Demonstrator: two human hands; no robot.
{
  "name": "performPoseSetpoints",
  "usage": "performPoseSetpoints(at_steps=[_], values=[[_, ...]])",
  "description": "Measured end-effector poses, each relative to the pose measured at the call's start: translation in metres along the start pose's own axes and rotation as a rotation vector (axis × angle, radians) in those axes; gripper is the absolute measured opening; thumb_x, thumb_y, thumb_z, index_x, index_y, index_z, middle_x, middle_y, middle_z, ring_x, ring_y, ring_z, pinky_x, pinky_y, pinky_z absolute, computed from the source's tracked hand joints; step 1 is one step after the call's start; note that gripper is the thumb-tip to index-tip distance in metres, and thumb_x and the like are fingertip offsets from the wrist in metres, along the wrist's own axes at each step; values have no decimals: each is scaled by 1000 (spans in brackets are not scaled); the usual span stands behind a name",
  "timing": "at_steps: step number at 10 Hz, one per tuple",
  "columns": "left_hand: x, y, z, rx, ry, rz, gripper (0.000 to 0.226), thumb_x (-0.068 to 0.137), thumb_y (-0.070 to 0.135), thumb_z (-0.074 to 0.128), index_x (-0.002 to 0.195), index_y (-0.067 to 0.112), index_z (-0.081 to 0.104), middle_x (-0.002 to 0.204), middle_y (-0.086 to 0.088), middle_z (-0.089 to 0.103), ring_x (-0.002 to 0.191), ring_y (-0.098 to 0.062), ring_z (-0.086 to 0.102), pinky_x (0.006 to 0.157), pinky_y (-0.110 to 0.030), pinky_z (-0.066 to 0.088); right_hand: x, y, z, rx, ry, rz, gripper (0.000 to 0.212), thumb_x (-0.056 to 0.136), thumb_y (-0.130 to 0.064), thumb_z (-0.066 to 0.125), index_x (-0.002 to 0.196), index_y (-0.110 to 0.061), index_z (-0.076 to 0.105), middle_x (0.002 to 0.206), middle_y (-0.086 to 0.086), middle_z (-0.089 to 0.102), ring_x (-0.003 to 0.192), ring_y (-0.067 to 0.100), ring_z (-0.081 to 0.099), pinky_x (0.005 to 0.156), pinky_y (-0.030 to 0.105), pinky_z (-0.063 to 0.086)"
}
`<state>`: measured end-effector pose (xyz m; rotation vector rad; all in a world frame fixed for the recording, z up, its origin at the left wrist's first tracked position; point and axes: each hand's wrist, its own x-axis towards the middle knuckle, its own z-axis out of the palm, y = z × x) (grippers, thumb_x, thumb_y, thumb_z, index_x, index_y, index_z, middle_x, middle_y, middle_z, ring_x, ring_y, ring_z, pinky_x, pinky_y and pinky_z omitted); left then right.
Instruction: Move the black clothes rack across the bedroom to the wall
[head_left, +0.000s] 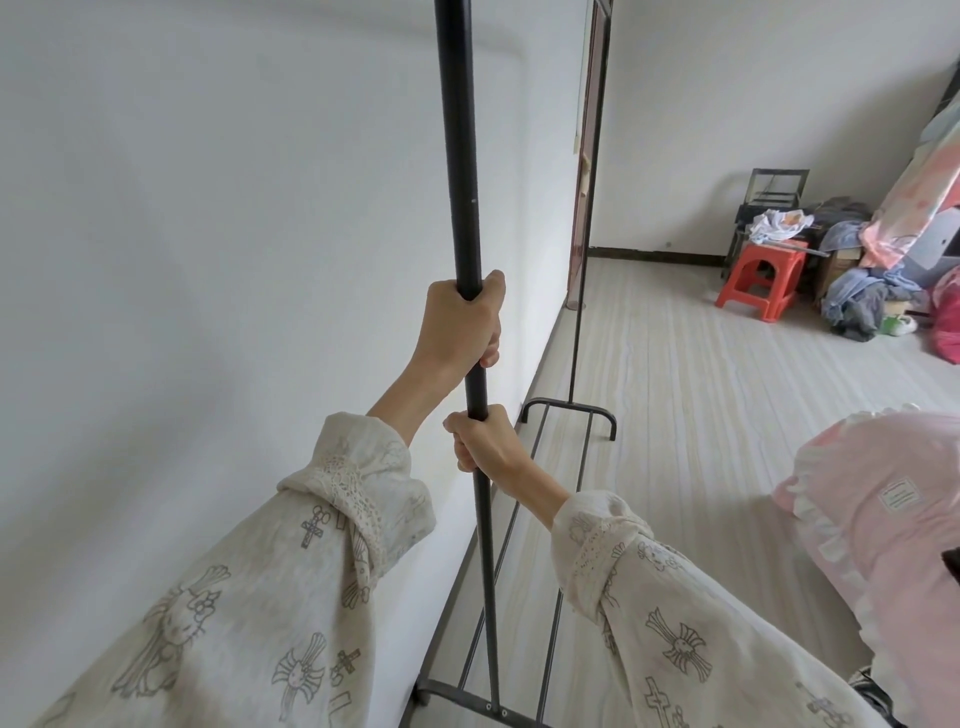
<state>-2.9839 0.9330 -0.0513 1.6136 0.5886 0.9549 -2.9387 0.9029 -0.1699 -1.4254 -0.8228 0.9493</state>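
Left hand (465, 322) high, right hand (485, 441) low, both gripping near pole of rack (470, 208) | wall (208, 260) just left | risk: one-end hold lets far pole swing, scrape wall

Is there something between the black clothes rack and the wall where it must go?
Nothing visible. The rack, gripped on its near post by the left hand and right hand, stands alongside the white wall. The red stool stands away to the right.
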Motion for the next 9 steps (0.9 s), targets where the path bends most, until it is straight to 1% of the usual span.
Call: performPoseSetpoints(at_steps=[1,2,3,4,5,6,7,8,9], values=[[-1,-3,1,35,-9,43,45,86,22,51,46,17,32,29,9,33,29,-14,33,39,-21,38,-1,1,-5,-4,-20,-5,37,80,-4,47,52,-19,28,34,-9,30,32,9,24,42,22,24],[-2,-7,-1,113,-17,80,42,85,25,53,47,17,39,29,7,41,33,-15,44,51,-30,47,-2,0,-9,-46,-51,-19,40,84,-16,52,50,-20,32,35,-12,35,35,8,30,45,19,29],[-8,-16,-4,220,-23,81,38,85,30,53,51,15,46,39,3,52,42,-15,55,66,-35,54,-3,2,-11,-84,-47,-25,38,84,-30,56,53,-19,38,43,-7,40,42,10,36,50,19,36],[-17,-30,-6,340,-48,49,34,85,32,52,55,16,50,52,0,58,51,-13,58,65,-26,49,-5,3,-16,-139,-75,-44,35,84,-30,54,53,-15,48,49,-3,52,45,6,48,56,15,43],[-26,-46,-6,435,-69,-1,27,86,34,52,64,18,53,62,2,61,58,-8,59,61,-20,43,-9,8,-25,-264,-151,-20,27,85,-29,55,69,-7,60,69,6,67,65,8,61,77,21,48],[-38,-65,-8,572,-34,-46,24,87,38,50,81,15,54,74,-3,63,74,-19,62,65,-25,45,-12,22,-45,-371,-212,28,32,84,-32,60,96,-3,65,107,14,70,100,19,65,97,34,47],[-55,-84,-9,1170,-131,-244,35,88,47,42,102,16,52,92,-3,61,86,-26,58,71,-33,41,-20,30,-75,-382,-261,103,39,83,-31,65,114,-8,58,123,8,63,109,18,59,91,29,49],[-72,-101,6,1524,-337,-481,43,90,44,38,117,12,48,114,-7,58,100,-27,56,74,-32,39,-23,39,-117,-472,-240,134,44,85,-31,63,120,-7,55,124,9,61,109,20,59,88,28,49],[-78,-109,31,1399,-410,-533,33,90,42,39,95,12,50,109,-9,58,85,-27,52,73,-31,39,-29,41,-153,-538,-176,127,41,88,-29,60,121,-6,54,123,12,62,111,22,59,91,30,48]])
